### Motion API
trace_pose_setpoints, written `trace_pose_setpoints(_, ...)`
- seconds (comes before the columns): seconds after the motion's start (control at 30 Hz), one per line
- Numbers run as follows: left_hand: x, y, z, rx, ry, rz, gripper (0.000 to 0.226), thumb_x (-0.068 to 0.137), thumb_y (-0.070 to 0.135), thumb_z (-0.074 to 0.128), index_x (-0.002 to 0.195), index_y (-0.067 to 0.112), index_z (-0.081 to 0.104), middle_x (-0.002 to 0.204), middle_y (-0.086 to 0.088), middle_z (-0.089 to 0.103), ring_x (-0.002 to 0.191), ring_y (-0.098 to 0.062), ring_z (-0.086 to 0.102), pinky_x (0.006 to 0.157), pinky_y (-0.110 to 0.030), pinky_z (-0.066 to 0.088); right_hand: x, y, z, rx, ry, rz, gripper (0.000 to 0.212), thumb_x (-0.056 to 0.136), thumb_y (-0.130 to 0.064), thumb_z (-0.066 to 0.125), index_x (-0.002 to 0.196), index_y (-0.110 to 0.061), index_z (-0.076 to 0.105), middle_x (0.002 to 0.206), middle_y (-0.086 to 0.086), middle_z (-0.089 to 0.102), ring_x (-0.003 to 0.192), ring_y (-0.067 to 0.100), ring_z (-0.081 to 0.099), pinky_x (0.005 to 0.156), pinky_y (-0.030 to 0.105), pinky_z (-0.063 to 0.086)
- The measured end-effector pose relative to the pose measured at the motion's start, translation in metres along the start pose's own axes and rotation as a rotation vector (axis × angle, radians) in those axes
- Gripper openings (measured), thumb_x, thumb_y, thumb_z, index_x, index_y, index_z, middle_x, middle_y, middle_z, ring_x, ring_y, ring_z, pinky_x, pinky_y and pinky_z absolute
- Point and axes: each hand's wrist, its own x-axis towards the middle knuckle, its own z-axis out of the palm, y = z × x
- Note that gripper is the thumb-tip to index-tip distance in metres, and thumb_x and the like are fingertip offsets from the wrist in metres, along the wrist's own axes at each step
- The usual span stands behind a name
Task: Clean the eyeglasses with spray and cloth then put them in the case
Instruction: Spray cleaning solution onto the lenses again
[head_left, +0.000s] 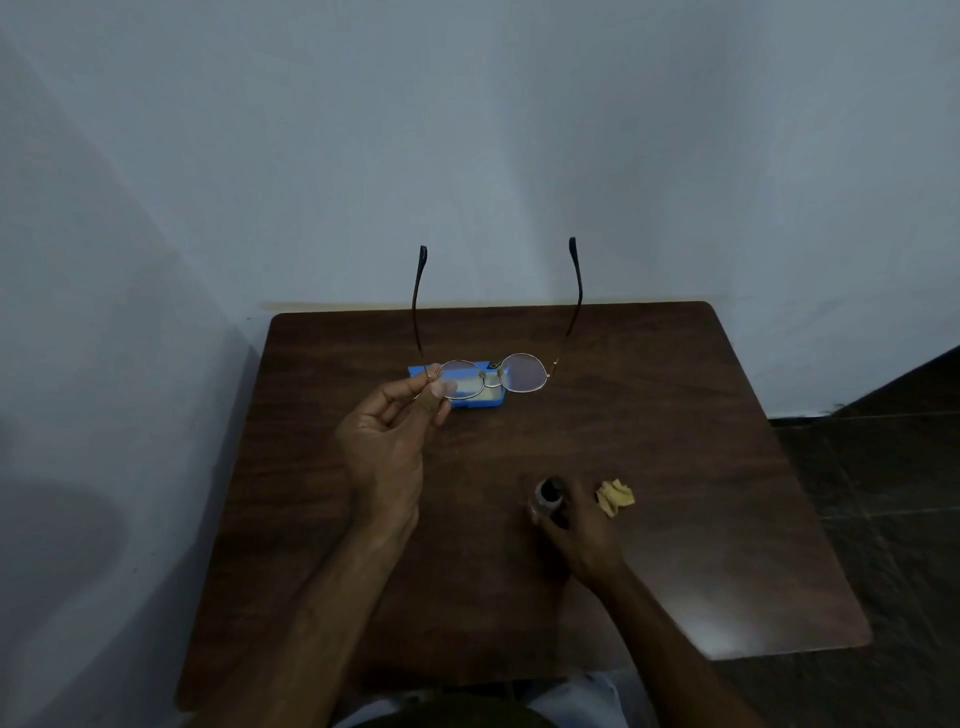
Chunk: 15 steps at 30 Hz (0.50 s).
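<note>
Pinching the eyeglasses (524, 372) at the outer rim of the frame-left lens: left hand (387, 441), with thumb and index fingertips (441, 391) closed on the thin wire frame. Its other fingers curl loosely behind and the palm is turned toward frame right. The glasses are off the table, just above frame centre. Both temples are unfolded and point up-frame toward the wall (467, 156), dark tips apart. The right lens, bridge and right temple hang free, nothing touching them. The right hand (582, 530), lower centre-right, has its fingers wrapped round the spray bottle (548, 493). The bottle is upright with its dark cap up; cannot tell if its base is on the wood. The blue case (475, 404) lies flat on the table directly behind the glasses in this view, partly seen through the left lens. A pale surface shows on top of it, and I cannot tell if it is open. The yellow cloth (615, 498) is crumpled on the table just right of the right hand, not touching it, well apart from the case. The dark wood table (675, 415) is pushed against the wall, and dark tiled floor (883, 467) shows at frame right. Lighting is dim.
</note>
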Motion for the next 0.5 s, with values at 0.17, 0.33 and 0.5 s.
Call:
trace_pose_setpoints(0.17, 0.001, 0.005, 0.0, 0.01, 0.011, 0.0, 0.023, 0.082, 0.019, 0.083, 0.105, 0.015, 0.082, 0.112, -0.009, 0.083, 0.116, -0.021, 0.077, 0.079, -0.023, 0.065, -0.006, -0.023, -0.001, 0.128, 0.017, -0.008, 0.036, 0.099, -0.028, 0.071, 0.132, -0.032, 0.057, 0.127, -0.01, 0.069, 0.117, 0.008, 0.065, 0.1, 0.034, 0.055)
trace_pose_setpoints(0.33, 0.005, 0.004, -0.003, 0.027, 0.057, -0.014, 0.02, 0.091, 0.005, 0.08, 0.111, 0.007, 0.079, 0.114, -0.008, 0.082, 0.117, -0.022, 0.077, 0.081, -0.025, 0.066, -0.023, -0.089, -0.025, 0.544, 0.027, 0.008, 0.031, 0.093, -0.033, 0.059, 0.121, -0.022, 0.065, 0.113, -0.002, 0.074, 0.11, 0.018, 0.07, 0.098, 0.04, 0.054)
trace_pose_setpoints(0.5, 0.006, 0.003, 0.003, 0.048, 0.068, 0.008, 0.018, 0.091, 0.005, 0.081, 0.108, 0.01, 0.081, 0.112, -0.006, 0.083, 0.112, -0.026, 0.079, 0.081, -0.027, 0.066, -0.053, -0.162, -0.05, 1.167, -0.304, -0.087, 0.04, 0.093, -0.028, 0.058, 0.118, 0.003, 0.057, 0.102, 0.023, 0.065, 0.096, 0.036, 0.068, 0.086, 0.046, 0.058)
